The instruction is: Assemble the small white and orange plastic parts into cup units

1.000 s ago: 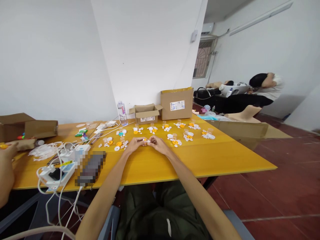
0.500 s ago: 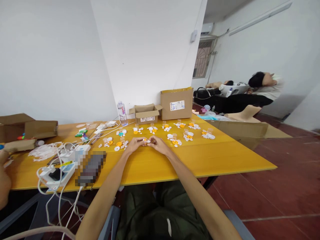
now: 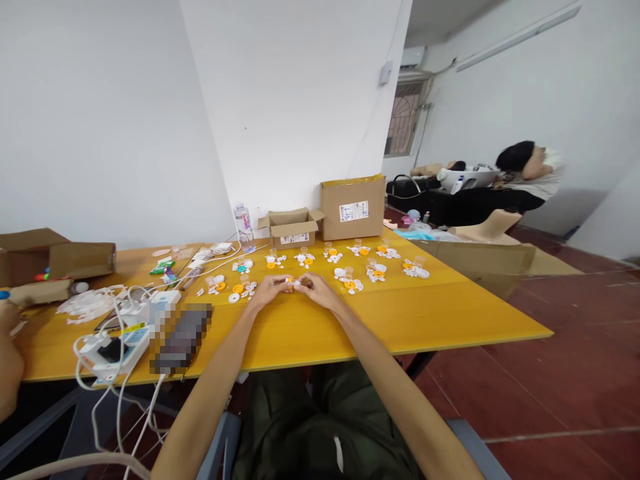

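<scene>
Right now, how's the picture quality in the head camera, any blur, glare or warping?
Head view: even indoor light, no harsh glare on the yellow table; wide-angle warping bends the edges; a pixelated block hides one item; the small white part between left hand and right hand is too tiny to resolve.

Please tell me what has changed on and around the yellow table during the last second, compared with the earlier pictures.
Very little. The co-worker's hand at the left edge, raised with a yellow piece a second ago, has dropped lower. The resting person far right lowered an arm. The left hand and right hand stay together over the table, pinching the same small white part. Boxes and sorted pieces did not move.
</scene>
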Available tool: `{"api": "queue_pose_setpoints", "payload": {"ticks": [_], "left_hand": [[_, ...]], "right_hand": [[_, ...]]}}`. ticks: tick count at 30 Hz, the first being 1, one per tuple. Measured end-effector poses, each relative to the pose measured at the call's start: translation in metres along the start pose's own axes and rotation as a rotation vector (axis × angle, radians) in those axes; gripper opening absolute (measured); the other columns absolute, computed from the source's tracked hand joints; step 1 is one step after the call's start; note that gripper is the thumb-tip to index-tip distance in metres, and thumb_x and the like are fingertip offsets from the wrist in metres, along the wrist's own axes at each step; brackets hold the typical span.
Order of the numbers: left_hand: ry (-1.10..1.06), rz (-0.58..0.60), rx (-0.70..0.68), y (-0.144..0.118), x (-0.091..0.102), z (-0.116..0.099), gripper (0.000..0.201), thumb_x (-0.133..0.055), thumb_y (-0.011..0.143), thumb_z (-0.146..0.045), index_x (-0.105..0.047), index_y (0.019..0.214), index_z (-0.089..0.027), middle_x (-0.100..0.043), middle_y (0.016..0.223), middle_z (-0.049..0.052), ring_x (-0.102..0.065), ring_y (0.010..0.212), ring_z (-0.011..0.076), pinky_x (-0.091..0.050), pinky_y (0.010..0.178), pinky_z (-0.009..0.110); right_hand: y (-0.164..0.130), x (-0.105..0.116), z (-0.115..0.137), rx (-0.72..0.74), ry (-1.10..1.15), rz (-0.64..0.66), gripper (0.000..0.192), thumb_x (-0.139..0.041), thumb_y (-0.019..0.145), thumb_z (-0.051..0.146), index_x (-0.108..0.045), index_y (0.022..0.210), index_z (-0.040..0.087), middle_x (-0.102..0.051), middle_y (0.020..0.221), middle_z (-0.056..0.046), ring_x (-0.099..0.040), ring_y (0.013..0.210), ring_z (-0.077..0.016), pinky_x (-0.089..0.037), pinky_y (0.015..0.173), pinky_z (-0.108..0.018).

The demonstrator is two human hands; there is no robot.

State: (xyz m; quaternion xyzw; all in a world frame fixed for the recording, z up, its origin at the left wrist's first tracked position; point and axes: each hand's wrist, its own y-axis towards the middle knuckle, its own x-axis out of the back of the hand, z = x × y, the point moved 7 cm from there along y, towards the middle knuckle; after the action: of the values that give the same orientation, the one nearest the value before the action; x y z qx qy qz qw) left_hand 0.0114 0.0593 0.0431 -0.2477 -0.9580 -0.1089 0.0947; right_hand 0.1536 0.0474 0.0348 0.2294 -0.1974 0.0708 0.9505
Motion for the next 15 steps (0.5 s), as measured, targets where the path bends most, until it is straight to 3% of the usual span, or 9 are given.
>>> {"api": "queue_pose_setpoints", "payload": {"ticks": [7,12,15], "left_hand": [[0.008,0.0,-0.015,-0.0003,0.0011,0.0008,0.034,-0.077,0.071,-0.044,-0.078,0.091,-0.016,-0.073,0.083,0.005,-0.063,0.078,0.0183,-0.051,0.082,0.032],[0.002,0.009,-0.005,-0.001,-0.0007,-0.0005,0.032,-0.076,0.073,-0.043,-0.077,0.09,-0.015,-0.073,0.08,0.004,-0.062,0.076,0.0167,-0.05,0.082,0.031],[0.009,0.002,-0.007,-0.0005,0.0002,0.0005,0.032,-0.076,0.074,-0.042,-0.077,0.091,-0.015,-0.073,0.081,0.004,-0.062,0.078,0.0179,-0.05,0.082,0.032]], "right_hand": [[-0.0009,-0.0008,-0.002,-0.031,0.005,0.01,0.028,-0.072,0.072,0.04,-0.062,0.091,0.022,-0.065,0.076,0.002,-0.057,0.063,-0.0154,-0.047,0.063,-0.028],[-0.0002,0.0016,0.0021,0.04,-0.033,-0.011,0.021,-0.066,0.079,0.042,-0.063,0.081,0.021,-0.066,0.08,-0.001,-0.059,0.07,-0.0166,-0.048,0.069,-0.03],[-0.0004,0.0016,0.0002,0.03,-0.034,-0.01,0.024,-0.068,0.078,0.044,-0.065,0.086,0.021,-0.066,0.08,-0.001,-0.06,0.071,-0.0171,-0.048,0.069,-0.03]]}}
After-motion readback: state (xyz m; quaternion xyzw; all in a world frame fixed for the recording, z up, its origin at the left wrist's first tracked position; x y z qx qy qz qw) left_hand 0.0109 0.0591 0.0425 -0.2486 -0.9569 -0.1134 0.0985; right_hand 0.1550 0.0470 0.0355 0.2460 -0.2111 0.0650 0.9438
